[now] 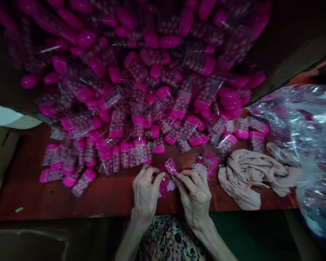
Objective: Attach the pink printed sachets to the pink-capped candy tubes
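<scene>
My left hand [146, 190] and my right hand [196, 194] meet over the front of the table, thumbs and fingertips pinched. Between them is a shiny pink printed label [170, 166], its edges partly covered by my fingers. More small pink and white pieces [165, 185] lie under my fingertips; how they join the label I cannot tell. Just beyond my right hand rests a stack of pink printed labels [206, 165]. Clear containers with bright pink caps and small round pale pink balls inside [141, 150] lie right behind my left hand.
A large heap of the same pink-capped containers [152, 98] rises at the back. Several more [83, 181] lie at the left on the red-brown table [108, 197]. On the right are a crumpled beige cloth [244, 174] and clear plastic bags [315, 130].
</scene>
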`<state>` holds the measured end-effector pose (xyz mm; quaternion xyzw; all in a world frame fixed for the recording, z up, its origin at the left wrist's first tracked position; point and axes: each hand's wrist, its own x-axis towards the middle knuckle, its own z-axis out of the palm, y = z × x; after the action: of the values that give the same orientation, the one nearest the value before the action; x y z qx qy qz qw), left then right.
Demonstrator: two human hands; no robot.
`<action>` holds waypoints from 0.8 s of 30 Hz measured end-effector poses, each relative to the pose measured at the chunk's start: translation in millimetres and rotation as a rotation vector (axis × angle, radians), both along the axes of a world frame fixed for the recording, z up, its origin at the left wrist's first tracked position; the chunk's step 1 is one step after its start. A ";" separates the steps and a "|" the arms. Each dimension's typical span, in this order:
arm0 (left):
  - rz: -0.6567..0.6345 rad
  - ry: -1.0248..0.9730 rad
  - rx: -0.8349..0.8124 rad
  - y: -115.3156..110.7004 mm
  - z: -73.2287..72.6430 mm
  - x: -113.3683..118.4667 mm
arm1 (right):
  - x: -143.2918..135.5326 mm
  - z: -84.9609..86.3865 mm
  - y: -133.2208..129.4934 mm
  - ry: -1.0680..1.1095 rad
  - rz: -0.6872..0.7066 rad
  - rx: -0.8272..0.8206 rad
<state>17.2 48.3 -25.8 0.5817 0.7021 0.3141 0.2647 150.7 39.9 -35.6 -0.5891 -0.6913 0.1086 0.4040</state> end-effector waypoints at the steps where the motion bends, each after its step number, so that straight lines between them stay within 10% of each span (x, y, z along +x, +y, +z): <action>1: 0.003 -0.008 0.002 -0.1 -0.1 -0.5 | 0.4 0.9 0.2 0.015 0.001 -0.005; 24: -0.217 0.173 0.314 -17.7 10.9 -19.4 | 13.8 0.4 -23.2 -0.136 0.222 -0.129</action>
<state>-2.2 30.6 -14.8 0.7128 0.5979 0.3383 0.1415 164.5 16.7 -35.2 -0.5398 -0.7696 0.1567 0.3028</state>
